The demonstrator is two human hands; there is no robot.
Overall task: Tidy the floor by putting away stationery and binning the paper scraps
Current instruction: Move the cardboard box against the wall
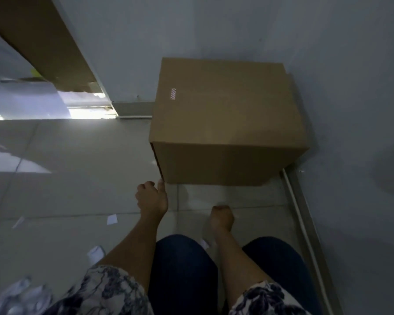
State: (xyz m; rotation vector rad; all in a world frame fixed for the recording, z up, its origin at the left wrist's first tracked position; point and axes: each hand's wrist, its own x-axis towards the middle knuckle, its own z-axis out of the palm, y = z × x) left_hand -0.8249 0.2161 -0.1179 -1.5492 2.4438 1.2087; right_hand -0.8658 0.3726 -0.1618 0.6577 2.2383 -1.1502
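1. White paper scraps [112,219] lie loose and well apart on the pale tiled floor [66,178] at the left, with a crumpled heap [16,292] in the bottom-left corner. None is binned yet, and no stationery shows.
2. The left hand [151,197] has its fingers curled and its thumb straight, the tip touching the near lower-left corner of the cardboard box [225,123]. Whether those fingers enclose anything I cannot tell.
3. The box is closed on top and stands in the corner against the grey wall [328,64]. A dark slit down its left edge suggests a flap there.
4. The right hand [221,215] hangs low in front of the box, fingers curled under. I cannot tell whether they hold a scrap.
5. The step in hand looks like getting the box open to serve as the bin. The next move probably calls for prising that left edge outward with the thumb.
6. The wall and a pale floor-edge strip [298,212] close off the right, so the free room for moving is the bare tile on the left.
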